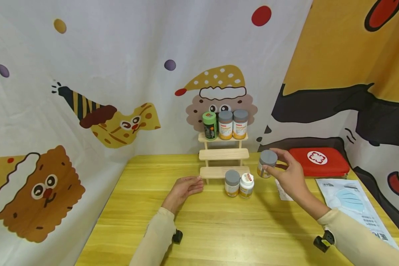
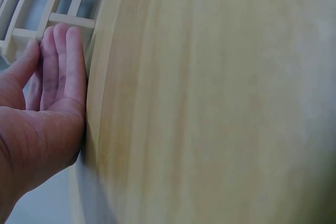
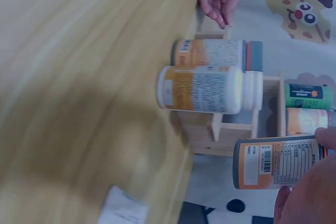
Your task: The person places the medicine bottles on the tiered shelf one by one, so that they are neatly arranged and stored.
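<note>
My right hand (image 1: 290, 175) holds a grey-lidded pill bottle (image 3: 278, 162) between thumb and fingers, above the table to the right of a three-tier wooden rack (image 1: 224, 154). Its back label with a barcode shows in the right wrist view. At the left end of the rack's bottom step is my left hand (image 2: 52, 77), fingers nearly straight, holding nothing; the fingertips look to be at the step's edge. In front of the rack stand another grey-lidded bottle (image 1: 232, 183) and a white bottle (image 1: 246, 186). The top step bears a green bottle (image 1: 210, 126) and two grey-lidded bottles (image 1: 225, 125).
A red first-aid case (image 1: 319, 162) lies at the table's back right. Before it are a mask packet (image 1: 354, 207) and a small white paper (image 1: 283, 191), partly behind my right hand. A patterned curtain (image 1: 119, 55) hangs behind the wooden table (image 1: 219, 232).
</note>
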{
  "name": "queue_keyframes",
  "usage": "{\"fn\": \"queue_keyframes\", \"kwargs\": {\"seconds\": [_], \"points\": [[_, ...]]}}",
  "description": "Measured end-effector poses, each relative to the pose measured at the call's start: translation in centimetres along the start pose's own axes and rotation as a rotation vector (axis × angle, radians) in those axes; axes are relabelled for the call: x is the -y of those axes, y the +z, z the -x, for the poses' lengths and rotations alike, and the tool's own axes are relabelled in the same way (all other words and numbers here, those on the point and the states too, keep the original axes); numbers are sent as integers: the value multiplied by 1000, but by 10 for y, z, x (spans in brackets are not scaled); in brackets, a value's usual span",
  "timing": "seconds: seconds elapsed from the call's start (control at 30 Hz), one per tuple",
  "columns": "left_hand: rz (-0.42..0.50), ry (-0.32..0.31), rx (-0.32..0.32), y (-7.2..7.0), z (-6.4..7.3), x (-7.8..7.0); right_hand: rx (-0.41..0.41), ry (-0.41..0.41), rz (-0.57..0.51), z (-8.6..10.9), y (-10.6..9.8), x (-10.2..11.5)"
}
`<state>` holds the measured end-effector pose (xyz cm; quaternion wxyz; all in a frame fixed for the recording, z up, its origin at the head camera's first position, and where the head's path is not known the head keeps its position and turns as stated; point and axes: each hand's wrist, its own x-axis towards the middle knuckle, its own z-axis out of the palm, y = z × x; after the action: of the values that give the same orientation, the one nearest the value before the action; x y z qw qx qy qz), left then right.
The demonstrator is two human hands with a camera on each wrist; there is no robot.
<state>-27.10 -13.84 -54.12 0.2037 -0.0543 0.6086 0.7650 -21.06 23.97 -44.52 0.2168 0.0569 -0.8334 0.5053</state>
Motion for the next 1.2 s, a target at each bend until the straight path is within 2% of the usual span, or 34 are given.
{"fn": "queue_keyframes", "kwargs": {"seconds": [0.17, 0.43, 0.83, 1.2], "points": [[-4, 4, 4, 0, 0, 0, -5, -13, 1, -10, 3, 11], [-15, 6, 12, -1, -1, 3, -43, -67, -87, -26, 8, 25], [-18, 5, 18, -3, -3, 4, -12, -49, -99, -34, 24, 38], [-19, 14, 19, -3, -2, 2, 14, -66, -253, -48, 51, 49]]}}
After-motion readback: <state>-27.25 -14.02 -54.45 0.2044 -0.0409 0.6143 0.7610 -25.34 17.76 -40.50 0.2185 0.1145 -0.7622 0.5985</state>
